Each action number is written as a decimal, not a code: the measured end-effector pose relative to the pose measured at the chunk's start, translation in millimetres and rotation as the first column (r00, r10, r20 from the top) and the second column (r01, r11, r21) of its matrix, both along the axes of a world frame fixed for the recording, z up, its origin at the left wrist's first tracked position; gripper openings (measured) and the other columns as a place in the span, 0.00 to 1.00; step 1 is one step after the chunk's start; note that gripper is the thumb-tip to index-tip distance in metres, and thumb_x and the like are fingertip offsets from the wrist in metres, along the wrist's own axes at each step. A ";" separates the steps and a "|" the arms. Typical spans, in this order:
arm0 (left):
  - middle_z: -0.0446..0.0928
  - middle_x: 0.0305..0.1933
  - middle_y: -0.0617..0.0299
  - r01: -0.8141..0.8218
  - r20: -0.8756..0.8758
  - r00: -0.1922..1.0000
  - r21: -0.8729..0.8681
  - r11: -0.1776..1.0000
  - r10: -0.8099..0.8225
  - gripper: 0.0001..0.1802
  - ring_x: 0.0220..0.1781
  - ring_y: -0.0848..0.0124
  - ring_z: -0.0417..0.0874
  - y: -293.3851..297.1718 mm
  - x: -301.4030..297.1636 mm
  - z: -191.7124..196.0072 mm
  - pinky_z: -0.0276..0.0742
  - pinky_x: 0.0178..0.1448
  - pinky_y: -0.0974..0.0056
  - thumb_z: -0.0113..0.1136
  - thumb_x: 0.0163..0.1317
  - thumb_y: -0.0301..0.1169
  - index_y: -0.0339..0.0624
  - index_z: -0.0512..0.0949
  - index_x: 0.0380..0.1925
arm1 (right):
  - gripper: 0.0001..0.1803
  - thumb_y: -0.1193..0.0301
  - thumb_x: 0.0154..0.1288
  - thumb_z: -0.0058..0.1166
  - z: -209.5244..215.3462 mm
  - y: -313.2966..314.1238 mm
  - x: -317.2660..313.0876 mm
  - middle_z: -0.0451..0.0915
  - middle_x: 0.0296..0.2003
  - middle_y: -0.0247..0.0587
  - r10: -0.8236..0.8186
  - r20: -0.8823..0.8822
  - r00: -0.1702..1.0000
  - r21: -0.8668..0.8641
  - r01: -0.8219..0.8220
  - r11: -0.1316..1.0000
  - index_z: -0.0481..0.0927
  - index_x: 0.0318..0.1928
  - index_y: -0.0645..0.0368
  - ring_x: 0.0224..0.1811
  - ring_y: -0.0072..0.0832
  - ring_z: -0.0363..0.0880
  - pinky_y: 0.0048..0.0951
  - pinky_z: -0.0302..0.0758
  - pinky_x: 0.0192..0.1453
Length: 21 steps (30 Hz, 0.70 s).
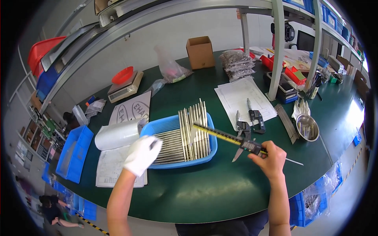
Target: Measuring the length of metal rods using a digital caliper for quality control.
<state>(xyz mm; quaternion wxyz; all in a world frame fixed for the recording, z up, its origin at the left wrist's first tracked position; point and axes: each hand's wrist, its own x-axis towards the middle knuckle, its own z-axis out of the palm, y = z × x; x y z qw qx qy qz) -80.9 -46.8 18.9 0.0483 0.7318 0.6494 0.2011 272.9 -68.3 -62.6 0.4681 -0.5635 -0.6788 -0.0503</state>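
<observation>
My right hand (271, 158), bare, is closed around the slider end of a digital caliper (224, 136) with a yellow scale. Its beam slants up and left, with the far end over a blue basket (185, 164). In the basket lie slim metal rods (170, 146), some lengthwise at the left and others (195, 135) across them at the right. My left hand (142, 155), in a white glove, is at the basket's left edge, beside the rod ends. Its fingers look curled together; whatever they hold, if anything, is hidden.
Behind the caliper, two micrometers (258, 120) lie on paper sheets (232, 94). To the right are a bundle of thin rods (286, 124) and a metal bowl (307, 131). A plastic roll (118, 135), a blue bin (75, 153) and a scale (126, 87) stand left. Shelf posts (277, 51) rise behind.
</observation>
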 end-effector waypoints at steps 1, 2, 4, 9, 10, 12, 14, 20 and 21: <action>0.78 0.33 0.50 0.043 -0.026 0.999 -0.031 0.999 -0.044 0.18 0.36 0.55 0.78 23.8 10.4 -4.2 0.71 0.42 0.59 0.48 0.59 0.42 0.38 0.79 0.31 | 0.25 0.57 0.32 0.72 -1.8 -0.7 1.3 0.72 0.15 0.34 -0.009 0.002 1.000 0.003 0.009 1.000 0.72 0.26 0.56 0.16 0.28 0.72 0.26 0.68 0.21; 0.78 0.35 0.49 -0.002 -0.074 0.997 -0.098 0.995 -0.006 0.19 0.39 0.54 0.78 39.9 26.8 3.3 0.71 0.43 0.59 0.48 0.59 0.43 0.38 0.78 0.31 | 0.25 0.57 0.31 0.72 -2.1 -1.0 0.6 0.71 0.15 0.33 0.041 0.042 0.998 0.031 -0.042 0.999 0.72 0.25 0.56 0.16 0.29 0.72 0.27 0.68 0.20; 0.78 0.35 0.47 -0.044 -0.020 0.999 -0.128 0.991 0.042 0.21 0.39 0.54 0.79 78.4 38.7 -4.2 0.72 0.45 0.60 0.49 0.59 0.46 0.38 0.78 0.31 | 0.26 0.58 0.27 0.73 -2.7 -2.4 -3.0 0.72 0.15 0.32 0.105 0.100 0.990 0.072 -0.112 0.991 0.72 0.25 0.56 0.15 0.28 0.72 0.27 0.68 0.20; 0.77 0.37 0.43 -0.201 -0.080 0.978 -0.147 0.968 0.191 0.21 0.41 0.51 0.78 141.6 58.1 -31.9 0.72 0.45 0.57 0.52 0.53 0.45 0.37 0.79 0.34 | 0.25 0.55 0.30 0.72 -5.1 1.3 -4.7 0.69 0.13 0.30 0.119 0.094 0.988 0.106 -0.129 0.986 0.71 0.23 0.55 0.15 0.29 0.72 0.28 0.67 0.19; 0.77 0.36 0.42 -0.222 -0.071 0.974 -0.140 0.965 0.214 0.21 0.41 0.50 0.78 145.6 59.2 -37.7 0.72 0.45 0.57 0.51 0.53 0.44 0.36 0.79 0.34 | 0.25 0.55 0.30 0.72 -7.7 0.2 -3.6 0.69 0.13 0.30 0.112 0.071 0.991 0.097 -0.119 0.988 0.71 0.23 0.55 0.15 0.29 0.72 0.28 0.67 0.19; 0.76 0.36 0.40 -0.211 -0.055 0.977 -0.192 0.958 0.205 0.20 0.40 0.50 0.78 154.4 56.4 -41.2 0.72 0.44 0.57 0.50 0.52 0.41 0.34 0.78 0.34 | 0.25 0.55 0.31 0.72 -6.9 1.5 -0.3 0.70 0.13 0.30 0.108 0.055 0.993 0.086 -0.113 0.990 0.71 0.23 0.55 0.15 0.29 0.72 0.28 0.67 0.19; 0.75 0.31 0.40 -0.215 0.125 0.960 -0.244 0.946 0.250 0.21 0.35 0.52 0.80 147.9 46.3 -38.3 0.72 0.41 0.56 0.49 0.51 0.39 0.31 0.77 0.34 | 0.25 0.55 0.31 0.72 -4.0 2.8 0.5 0.70 0.12 0.30 0.119 0.039 0.992 0.084 -0.122 0.989 0.71 0.23 0.55 0.15 0.28 0.72 0.28 0.67 0.19; 0.59 0.11 0.73 0.251 0.776 0.587 -0.444 0.860 0.230 0.22 0.10 0.82 0.57 88.0 0.1 10.3 0.49 0.13 0.76 0.47 0.62 0.48 0.44 0.69 0.17 | 0.26 0.61 0.26 0.74 -2.9 2.6 3.0 0.72 0.15 0.35 0.108 0.063 0.992 0.078 -0.113 0.991 0.73 0.25 0.57 0.15 0.28 0.72 0.27 0.68 0.20; 0.60 0.11 0.72 0.300 0.793 0.567 -0.452 0.840 0.224 0.24 0.10 0.81 0.57 76.3 -9.3 15.3 0.50 0.13 0.75 0.45 0.62 0.50 0.42 0.71 0.17 | 0.26 0.56 0.29 0.72 -2.2 1.5 1.5 0.71 0.13 0.33 0.100 0.063 0.993 0.062 -0.104 0.993 0.72 0.25 0.56 0.15 0.31 0.72 0.29 0.67 0.20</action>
